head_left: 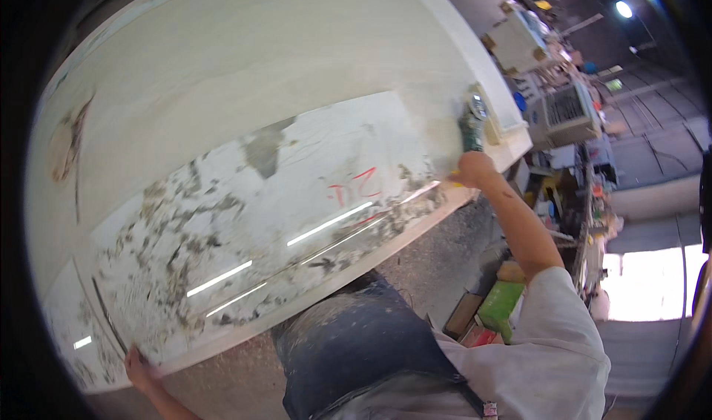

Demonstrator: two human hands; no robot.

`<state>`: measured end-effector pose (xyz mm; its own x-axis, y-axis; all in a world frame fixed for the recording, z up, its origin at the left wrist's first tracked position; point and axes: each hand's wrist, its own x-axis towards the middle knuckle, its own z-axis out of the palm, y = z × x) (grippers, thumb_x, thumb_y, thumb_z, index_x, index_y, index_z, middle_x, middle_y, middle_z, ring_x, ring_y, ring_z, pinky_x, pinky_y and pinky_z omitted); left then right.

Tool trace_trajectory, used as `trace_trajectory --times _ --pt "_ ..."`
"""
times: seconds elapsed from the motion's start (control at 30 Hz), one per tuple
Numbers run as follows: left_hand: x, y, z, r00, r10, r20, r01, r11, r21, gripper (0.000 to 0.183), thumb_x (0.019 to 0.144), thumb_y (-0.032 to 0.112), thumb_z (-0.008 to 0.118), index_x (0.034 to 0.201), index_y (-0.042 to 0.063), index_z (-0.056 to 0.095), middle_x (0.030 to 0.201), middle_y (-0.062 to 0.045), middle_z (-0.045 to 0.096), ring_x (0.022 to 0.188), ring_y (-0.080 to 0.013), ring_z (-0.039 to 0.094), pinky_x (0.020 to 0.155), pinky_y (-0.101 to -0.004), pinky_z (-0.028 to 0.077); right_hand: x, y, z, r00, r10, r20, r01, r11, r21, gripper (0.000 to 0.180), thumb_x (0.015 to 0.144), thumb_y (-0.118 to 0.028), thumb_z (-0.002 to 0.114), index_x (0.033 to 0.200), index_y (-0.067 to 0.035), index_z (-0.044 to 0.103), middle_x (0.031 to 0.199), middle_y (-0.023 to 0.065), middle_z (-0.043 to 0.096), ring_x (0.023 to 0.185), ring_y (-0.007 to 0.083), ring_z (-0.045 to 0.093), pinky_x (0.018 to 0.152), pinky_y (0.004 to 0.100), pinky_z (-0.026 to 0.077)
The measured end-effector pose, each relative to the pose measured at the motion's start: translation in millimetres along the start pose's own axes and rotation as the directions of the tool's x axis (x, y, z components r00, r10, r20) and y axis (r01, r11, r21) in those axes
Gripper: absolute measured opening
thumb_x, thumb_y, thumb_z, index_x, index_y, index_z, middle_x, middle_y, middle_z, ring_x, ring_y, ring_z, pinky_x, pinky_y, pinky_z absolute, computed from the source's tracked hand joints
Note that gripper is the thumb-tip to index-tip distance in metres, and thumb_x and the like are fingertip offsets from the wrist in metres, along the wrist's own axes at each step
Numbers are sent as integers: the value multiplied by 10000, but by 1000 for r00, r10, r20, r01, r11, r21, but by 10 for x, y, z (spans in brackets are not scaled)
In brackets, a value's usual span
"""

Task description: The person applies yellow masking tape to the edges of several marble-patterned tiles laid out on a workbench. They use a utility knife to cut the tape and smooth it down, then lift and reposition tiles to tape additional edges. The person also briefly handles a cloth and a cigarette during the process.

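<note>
A glossy white stone slab [311,164] with grey and brown veining and red handwritten marks lies on a large pale table [233,80]. At the table's right end, my right hand [475,168] is closed around the back of a dark green power tool [473,128], seemingly an angle grinder; its metal head points away from me. Something small and yellow shows beside that hand. My left hand [139,367] touches the near edge at the lower left, by the end of a dark narrow slot [108,314]. Its fingertips are too blurred to show whether they grip anything.
A second veined piece [78,314] lies beyond the slot at the far left. A raised pale strip [484,58] borders the right side. Below the edge are a green box [500,308] and cartons on the floor. Cluttered shelves and a white appliance [564,111] stand farther right.
</note>
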<state>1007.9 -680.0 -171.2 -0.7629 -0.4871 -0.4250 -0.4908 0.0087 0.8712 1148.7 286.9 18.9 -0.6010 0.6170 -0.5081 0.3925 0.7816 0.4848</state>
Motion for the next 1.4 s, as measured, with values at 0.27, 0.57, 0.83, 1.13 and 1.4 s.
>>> trace_trajectory --times 0.27,0.57,0.83,1.13,1.4 --pt "535 -167 -208 988 6 155 -20 996 92 306 960 175 614 1175 -42 634 1094 -107 682 974 -191 650 874 -300 516 -55 48 198 998 -31 -50 34 998 49 463 794 -504 688 875 -54 761 913 141 725 896 316 701 784 414 556" --pt "701 -335 -244 987 27 156 -38 997 72 269 945 181 650 1142 -1 660 1030 -58 698 910 -141 656 805 -266 525 -104 -80 149 999 18 -43 -16 999 52 413 808 -443 675 909 -52 758 956 147 730 924 318 704 789 417 562" --pt "560 -205 -623 996 40 79 -52 988 146 279 939 208 656 1127 4 682 995 -47 695 869 -129 622 760 -275 497 181 -213 148 999 -5 -36 6 999 49 398 807 -428 669 965 -73 755 1010 136 728 976 315 693 835 418 550" --pt "-558 283 208 880 473 -42 -150 361 921 462 889 388 642 1156 13 683 984 -180 728 894 -336 701 793 -432 542 263 -71 409 997 21 -74 -27 996 -79 507 736 -531 742 928 -62 746 966 136 723 955 305 696 795 424 551" --pt "-1986 873 2511 672 671 312 -608 261 750 669 849 302 702 1380 -23 459 1456 -266 405 1388 -431 321 1165 -552 200 170 -93 363 984 -29 -175 22 999 -45 456 717 -428 767 860 3 724 943 209 704 932 375 677 824 444 541"
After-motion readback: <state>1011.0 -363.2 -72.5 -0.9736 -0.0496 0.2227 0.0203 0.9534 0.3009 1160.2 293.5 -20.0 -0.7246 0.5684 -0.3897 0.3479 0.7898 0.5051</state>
